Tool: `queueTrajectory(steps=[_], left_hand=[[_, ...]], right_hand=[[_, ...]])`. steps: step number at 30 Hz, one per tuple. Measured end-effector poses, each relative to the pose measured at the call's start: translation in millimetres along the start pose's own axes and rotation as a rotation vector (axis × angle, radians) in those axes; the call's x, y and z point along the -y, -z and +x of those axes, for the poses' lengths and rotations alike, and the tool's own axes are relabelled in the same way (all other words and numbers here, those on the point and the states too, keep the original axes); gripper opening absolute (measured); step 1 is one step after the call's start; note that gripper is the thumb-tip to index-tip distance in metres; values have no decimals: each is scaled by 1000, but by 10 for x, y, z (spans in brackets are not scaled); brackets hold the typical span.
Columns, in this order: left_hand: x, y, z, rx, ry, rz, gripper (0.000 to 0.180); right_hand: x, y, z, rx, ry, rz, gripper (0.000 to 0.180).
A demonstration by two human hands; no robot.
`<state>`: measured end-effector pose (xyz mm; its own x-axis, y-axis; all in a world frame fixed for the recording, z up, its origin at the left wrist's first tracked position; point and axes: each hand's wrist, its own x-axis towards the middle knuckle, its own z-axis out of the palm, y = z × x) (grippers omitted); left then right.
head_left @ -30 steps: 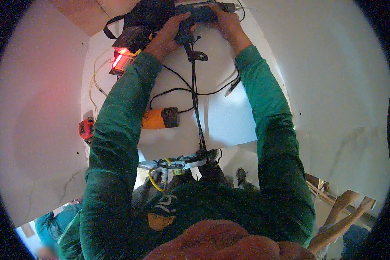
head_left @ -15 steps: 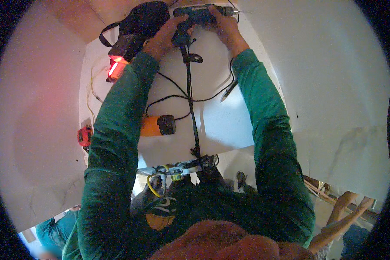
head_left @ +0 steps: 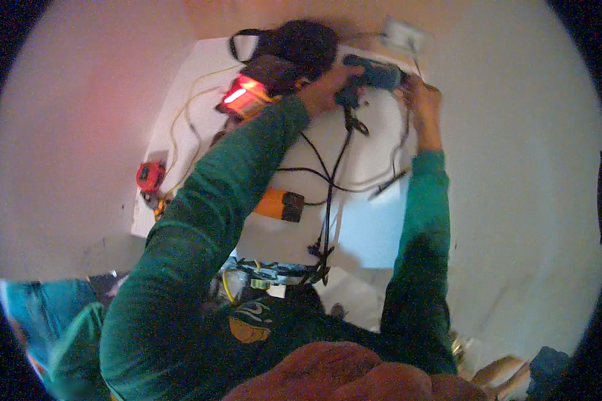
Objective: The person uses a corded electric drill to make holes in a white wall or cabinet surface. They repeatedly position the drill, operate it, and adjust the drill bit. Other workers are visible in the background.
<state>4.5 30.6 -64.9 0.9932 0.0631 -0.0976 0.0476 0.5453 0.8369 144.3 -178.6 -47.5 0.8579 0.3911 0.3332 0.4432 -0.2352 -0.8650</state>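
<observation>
A dark green power drill (head_left: 381, 75) is held over the far part of the white surface (head_left: 274, 240), its front end facing right. My left hand (head_left: 324, 92) wraps round its grip. My right hand (head_left: 423, 107) closes at the drill's front end, though blur softens the fingers. A black power cord (head_left: 331, 180) runs from the grip down toward my body and loops across the surface. A thin dark pen-like object (head_left: 389, 184) lies left of my right forearm.
Beyond my left forearm are a black bag (head_left: 308, 47), a glowing red-orange lamp (head_left: 246, 97) and a red tape measure (head_left: 150, 176). An orange-and-black cylinder (head_left: 281, 204) lies between my arms. A pale box (head_left: 406, 35) is at the far wall. Another person's arm (head_left: 505, 374) shows lower right.
My view has shifted, so the surface and its things sit turned and lower. My right hand has moved from the drill's body to its front end. The left hand still grips the handle.
</observation>
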Motion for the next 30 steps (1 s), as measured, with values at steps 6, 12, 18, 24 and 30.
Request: queueTrajectory(steps=[6,12,18,24,30], left_hand=[[14,380,116,232,-247,220,27],[53,270,63,4,-200,6,28],[126,278,89,-18,-251,4,29],[221,0,179,115,-234,35,30],[29,363,4,71,-131,27,31]], right_hand=[[1848,-505,-379,837,33,-105,35],[2193,-2144,383,476,731,-673,40],[2027,-2936,1036,426,746,-823,40],[1509,-2567,1387,327,1077,-909,39],[1536,-1250,-358,-69,763,-281,40]])
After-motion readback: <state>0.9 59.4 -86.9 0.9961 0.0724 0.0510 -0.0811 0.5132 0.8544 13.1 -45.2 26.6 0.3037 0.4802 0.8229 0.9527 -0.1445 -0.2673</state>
